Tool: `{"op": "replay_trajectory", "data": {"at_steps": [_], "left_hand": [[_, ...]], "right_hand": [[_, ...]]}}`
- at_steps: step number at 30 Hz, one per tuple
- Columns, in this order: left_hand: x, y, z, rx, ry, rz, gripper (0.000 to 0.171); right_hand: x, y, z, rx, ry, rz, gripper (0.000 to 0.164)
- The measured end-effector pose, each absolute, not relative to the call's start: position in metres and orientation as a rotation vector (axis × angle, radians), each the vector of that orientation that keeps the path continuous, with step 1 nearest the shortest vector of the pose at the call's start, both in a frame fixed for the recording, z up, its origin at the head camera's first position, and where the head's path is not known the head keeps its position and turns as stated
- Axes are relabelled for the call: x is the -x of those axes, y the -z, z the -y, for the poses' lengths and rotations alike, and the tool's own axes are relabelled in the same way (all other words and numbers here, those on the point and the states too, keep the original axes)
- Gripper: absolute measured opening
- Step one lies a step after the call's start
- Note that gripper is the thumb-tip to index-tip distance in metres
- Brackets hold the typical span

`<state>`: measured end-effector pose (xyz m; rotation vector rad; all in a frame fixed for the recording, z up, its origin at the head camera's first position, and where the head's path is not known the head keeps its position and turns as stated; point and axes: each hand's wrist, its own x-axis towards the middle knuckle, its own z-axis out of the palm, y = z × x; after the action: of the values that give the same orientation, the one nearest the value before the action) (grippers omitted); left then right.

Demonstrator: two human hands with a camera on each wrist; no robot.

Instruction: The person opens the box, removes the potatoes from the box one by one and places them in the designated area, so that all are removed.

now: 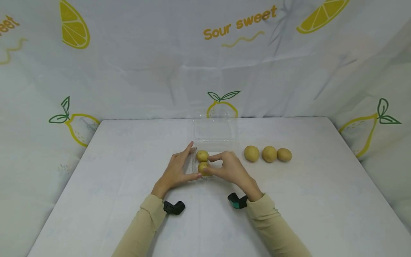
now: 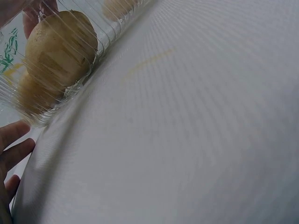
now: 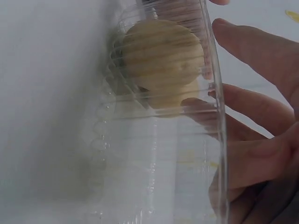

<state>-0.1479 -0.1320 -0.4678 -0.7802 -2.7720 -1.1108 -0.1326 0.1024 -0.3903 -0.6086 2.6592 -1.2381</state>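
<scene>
1. Table (image 1: 321, 185), white and pale all over, fills the lower half of the head view, its straight back edge meeting a white curtain (image 1: 138, 78).
2. Curtain panels rise behind and on both sides, printed with lemons, yellow slices and the orange words "Sour sweet" (image 1: 240, 23).
3. Near the table's middle sits a clear ribbed container (image 1: 221, 145), its lid (image 1: 215, 129) folded open toward the curtain.
4. Two potatoes stand at the container's left side: a far potato (image 1: 202, 155) and, just in front, a near potato (image 1: 202, 167).
5. Right hand (image 1: 232, 168) pinches the near potato between thumb and forefinger.
6. Left hand (image 1: 174, 171) has a loose, spread grip, resting along the container's left side and front corner.
7. Three more potatoes (image 1: 269, 154) lie in a row on the table, right of the container.
8. Beige sleeves (image 1: 139, 228) cover both forearms.
</scene>
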Motion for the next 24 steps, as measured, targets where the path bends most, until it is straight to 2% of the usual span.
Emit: {"op": "replay_trajectory", "data": {"at_steps": [10,24], "left_hand": [[0.147,0.468,0.132,0.794,1.101,2.755,0.126],[0.148,0.468,0.133,0.791,1.098,2.745,0.126]], "right_hand": [[0.131,0.388,-0.093,0.486,1.120,-2.681,0.045],[0.134,0.390,-0.086,0.469,1.031,-2.722,0.045]]}}
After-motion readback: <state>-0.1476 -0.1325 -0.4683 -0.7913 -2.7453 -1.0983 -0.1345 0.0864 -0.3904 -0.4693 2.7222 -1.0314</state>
